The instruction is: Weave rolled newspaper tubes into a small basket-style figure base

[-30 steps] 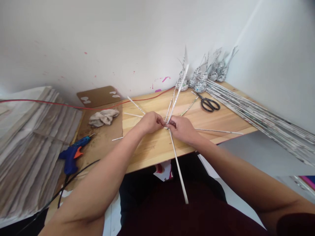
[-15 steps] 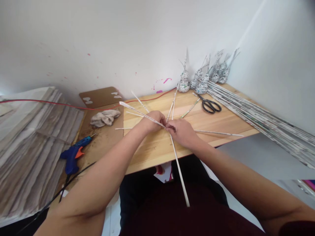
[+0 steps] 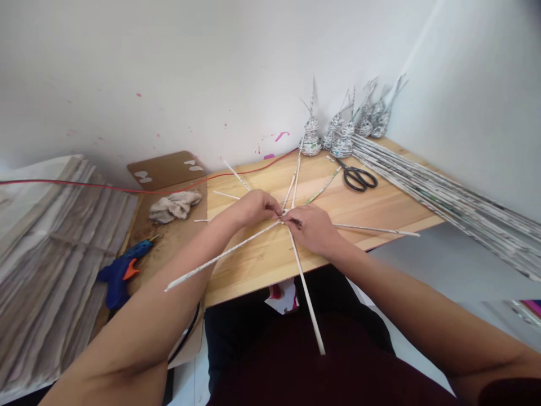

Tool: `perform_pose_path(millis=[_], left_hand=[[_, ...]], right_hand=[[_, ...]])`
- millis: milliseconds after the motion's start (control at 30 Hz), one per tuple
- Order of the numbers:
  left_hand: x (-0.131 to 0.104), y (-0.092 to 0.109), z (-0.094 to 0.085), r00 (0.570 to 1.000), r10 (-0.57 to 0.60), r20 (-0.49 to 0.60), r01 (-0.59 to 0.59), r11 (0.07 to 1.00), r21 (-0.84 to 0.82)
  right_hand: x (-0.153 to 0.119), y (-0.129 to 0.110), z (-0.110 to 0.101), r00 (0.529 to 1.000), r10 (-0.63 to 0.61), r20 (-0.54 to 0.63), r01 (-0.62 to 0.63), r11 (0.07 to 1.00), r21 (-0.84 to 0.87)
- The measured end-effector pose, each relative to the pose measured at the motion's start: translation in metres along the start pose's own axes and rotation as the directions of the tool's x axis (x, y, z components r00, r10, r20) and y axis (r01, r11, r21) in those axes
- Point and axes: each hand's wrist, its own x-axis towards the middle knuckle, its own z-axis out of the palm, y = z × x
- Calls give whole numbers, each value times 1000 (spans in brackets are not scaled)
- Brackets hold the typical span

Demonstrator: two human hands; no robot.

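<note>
Several thin rolled-paper sticks radiate like a star from a crossing point on the wooden board, partly hidden by my fingers. My left hand (image 3: 258, 207) is closed in a pinch at that crossing. From its fingertips a loose paper stick (image 3: 224, 255) slants down to the left, across my left forearm. My right hand (image 3: 310, 226) is closed on the crossing from the other side, its fingertips close to the left ones. One spoke (image 3: 306, 290) points toward my body, and another spoke (image 3: 376, 229) reaches out to the right.
Black scissors (image 3: 358, 178) lie at the back right, before several woven paper figures (image 3: 311, 138). A bundle of paper sticks (image 3: 439, 200) overhangs the right edge. A blue glue gun (image 3: 120, 273), a rag (image 3: 175, 206) and stacked newspapers (image 3: 63, 248) are on the left. A red cord (image 3: 236, 176) runs behind.
The loose paper stick has swung from pointing up-left over my left wrist to pointing down-left. My right hand stays at the crossing. The view has shifted slightly.
</note>
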Motion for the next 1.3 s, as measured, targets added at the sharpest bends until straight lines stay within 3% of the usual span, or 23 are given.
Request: perform_pose_path(millis=[167,333,600,800,933,1133,1200,1300], left_hand=[[-6,-2,-3,992,127,5,-127,990,63],[-7,1,-2,977,212,-22,-209,972,111],[0,-5,6,959,261,-113,-224,938,263],[4,-1,4,953,293,-79,-252,909,332],[6,1,4,956,267,-123,-213,918,335],[-4,-2,11,904,226,-363,-85,927,365],[-8,-2,11,917,181,-355,-48,934,353],[-11,1,10,965,110,-238,-34,952,304]], right_hand=[[0,-2,4,996,-90,-11,88,988,-129],[-1,-10,-3,967,-208,150,236,949,-208],[-7,-13,-2,945,-201,259,284,896,-342],[-5,-14,-6,927,-210,310,325,862,-389],[-4,-13,-7,926,-219,307,330,865,-378],[-5,-7,-4,933,-229,279,319,885,-339],[-5,-7,-4,930,-240,278,327,886,-329],[-5,-6,-6,926,-254,280,339,886,-317]])
